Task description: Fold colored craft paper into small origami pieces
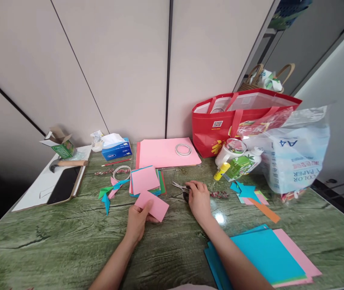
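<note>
My left hand (pixel 137 223) pinches a small pink paper rectangle (pixel 158 207) between thumb and fingers, just above the table. To its right, my right hand (pixel 199 201) is closed over the dark handles of the scissors (pixel 179 186), whose silver blades lie slightly apart and point left. Part of the handles is hidden under my fingers. Behind the held paper is a stack of small coloured sheets (pixel 145 180), pink on top with blue, green and red edges showing.
Blue and pink sheets (pixel 268 251) lie under my right forearm. Paper scraps are on both sides, blue ones (pixel 246 190) at right. Farther back stand a yellow glue stick (pixel 221 171), red bag (pixel 208 135), clear paper bag (pixel 295 157) and tissue box (pixel 116 150). A phone (pixel 64 185) lies left.
</note>
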A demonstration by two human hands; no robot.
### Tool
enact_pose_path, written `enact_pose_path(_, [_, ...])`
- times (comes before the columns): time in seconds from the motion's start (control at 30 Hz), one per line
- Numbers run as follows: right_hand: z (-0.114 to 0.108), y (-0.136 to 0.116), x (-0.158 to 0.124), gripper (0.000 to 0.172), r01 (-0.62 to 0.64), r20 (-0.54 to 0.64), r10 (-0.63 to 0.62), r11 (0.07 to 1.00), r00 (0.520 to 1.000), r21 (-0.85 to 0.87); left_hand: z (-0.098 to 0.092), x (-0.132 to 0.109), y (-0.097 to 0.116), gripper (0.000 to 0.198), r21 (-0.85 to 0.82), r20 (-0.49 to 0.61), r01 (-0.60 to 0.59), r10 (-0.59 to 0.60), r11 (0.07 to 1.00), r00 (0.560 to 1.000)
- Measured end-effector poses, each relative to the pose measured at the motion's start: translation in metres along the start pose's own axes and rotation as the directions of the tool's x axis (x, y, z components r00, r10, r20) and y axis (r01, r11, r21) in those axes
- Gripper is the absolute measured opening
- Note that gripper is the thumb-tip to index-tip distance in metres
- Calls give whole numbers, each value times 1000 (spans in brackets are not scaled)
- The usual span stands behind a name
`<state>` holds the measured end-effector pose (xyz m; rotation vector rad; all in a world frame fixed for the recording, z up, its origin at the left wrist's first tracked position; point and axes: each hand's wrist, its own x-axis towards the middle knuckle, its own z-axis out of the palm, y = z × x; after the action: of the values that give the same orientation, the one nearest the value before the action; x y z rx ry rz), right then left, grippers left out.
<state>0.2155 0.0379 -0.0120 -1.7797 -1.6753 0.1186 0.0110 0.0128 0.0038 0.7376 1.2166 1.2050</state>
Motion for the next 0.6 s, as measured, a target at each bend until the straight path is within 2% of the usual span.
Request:
enact_pose_path(0.1, [-3, 2, 1, 22, -48, 84, 65, 982, 994, -183, -1, 1, 0, 29, 9, 1, -24, 24, 1000, 1000])
enact_pose_path(0.23, [-2, 0, -1, 21, 15, 137, 8, 986, 991, -169, -3, 2, -1, 29, 45, -5, -38, 38, 998, 999])
enact_pose_path(0.33, [0, 1, -2, 20, 44, 144, -27, 993, 989, -111, -3, 2, -1, 29, 85, -11, -51, 52, 995, 999])
enact_pose_path(0.43, [2, 0, -3, 18, 53, 76, -50, 998, 996, -31, -3, 1, -1, 30, 128, -13, -61, 64, 990, 998])
enact_pose_path(0.5, [2, -3, -3, 19, 99, 26, -102, 990, 994, 99, -2, 0, -1, 30, 146, -13, -61, 63, 987, 998])
enact_pose_path(0.6, [2, -10, -5, 22, 176, -14, -181, 929, 983, 326, -2, 0, -1, 30, 157, -7, -66, 68, 985, 998])
